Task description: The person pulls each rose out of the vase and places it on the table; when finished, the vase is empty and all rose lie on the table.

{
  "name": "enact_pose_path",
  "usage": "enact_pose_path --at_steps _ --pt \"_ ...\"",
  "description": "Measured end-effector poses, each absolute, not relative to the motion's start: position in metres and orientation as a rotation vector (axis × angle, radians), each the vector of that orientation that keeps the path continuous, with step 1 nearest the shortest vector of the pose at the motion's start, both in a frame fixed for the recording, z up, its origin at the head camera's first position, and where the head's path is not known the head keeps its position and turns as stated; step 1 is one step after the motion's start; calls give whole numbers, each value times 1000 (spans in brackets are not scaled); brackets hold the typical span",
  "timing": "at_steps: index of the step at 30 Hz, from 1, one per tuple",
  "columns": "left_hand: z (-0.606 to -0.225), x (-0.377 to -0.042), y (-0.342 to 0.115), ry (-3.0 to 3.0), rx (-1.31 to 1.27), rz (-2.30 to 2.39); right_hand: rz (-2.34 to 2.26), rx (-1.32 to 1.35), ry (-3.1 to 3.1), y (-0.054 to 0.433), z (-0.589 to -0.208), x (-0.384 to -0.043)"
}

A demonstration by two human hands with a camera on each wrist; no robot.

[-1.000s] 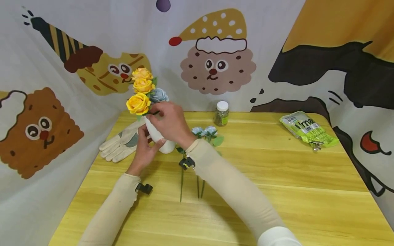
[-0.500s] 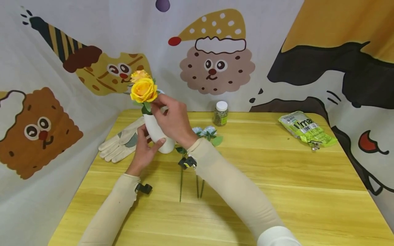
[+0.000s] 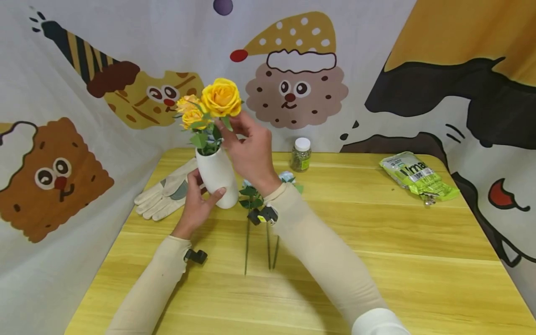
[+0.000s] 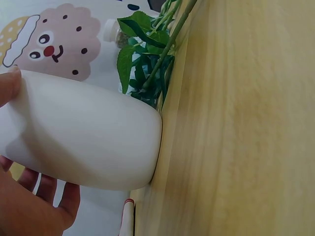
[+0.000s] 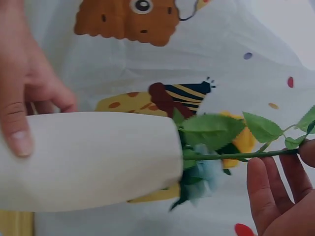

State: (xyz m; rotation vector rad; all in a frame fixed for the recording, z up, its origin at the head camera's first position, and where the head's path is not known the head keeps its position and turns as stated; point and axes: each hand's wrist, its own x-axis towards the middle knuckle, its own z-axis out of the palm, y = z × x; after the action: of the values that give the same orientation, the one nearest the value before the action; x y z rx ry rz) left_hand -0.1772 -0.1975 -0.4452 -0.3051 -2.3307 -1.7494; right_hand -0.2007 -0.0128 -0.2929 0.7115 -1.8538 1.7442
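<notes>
A white vase (image 3: 217, 179) stands on the table, and my left hand (image 3: 198, 204) grips it round its lower side. My right hand (image 3: 251, 151) pinches the green stem (image 5: 221, 157) of a large yellow rose (image 3: 222, 97) above the vase's mouth. In the right wrist view that stem runs into the vase opening. Other yellow roses (image 3: 193, 119) stand in the vase, lower and to the left. A pale blue flower (image 5: 204, 172) among them is mostly hidden in the head view. The left wrist view shows the vase's base touching the table.
Pale blue roses (image 3: 287, 176) with long stems (image 3: 268, 246) lie right of the vase, partly behind my right forearm. A fabric glove (image 3: 163, 195) lies to the left. A white-lidded jar (image 3: 301, 154) and a green-and-white bag (image 3: 418, 174) stand farther back. A printed curtain (image 3: 368, 46) hangs behind.
My right hand has moved up and to the right with the large yellow rose, lifting it above the other yellow roses. My left hand keeps its grip on the vase.
</notes>
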Motion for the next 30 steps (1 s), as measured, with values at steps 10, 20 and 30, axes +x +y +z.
enact_pose_path --at_steps 10,20,30 --pt "-440 -173 -196 -2328 -292 -1781 1872 669 -1594 8 -273 -201" --pt "-440 -171 -197 -2339 -270 -1790 2022 499 -1281 36 -275 -198" --pt "-461 -185 -205 -2340 -276 -1772 2148 265 -1085 73 -300 -204"
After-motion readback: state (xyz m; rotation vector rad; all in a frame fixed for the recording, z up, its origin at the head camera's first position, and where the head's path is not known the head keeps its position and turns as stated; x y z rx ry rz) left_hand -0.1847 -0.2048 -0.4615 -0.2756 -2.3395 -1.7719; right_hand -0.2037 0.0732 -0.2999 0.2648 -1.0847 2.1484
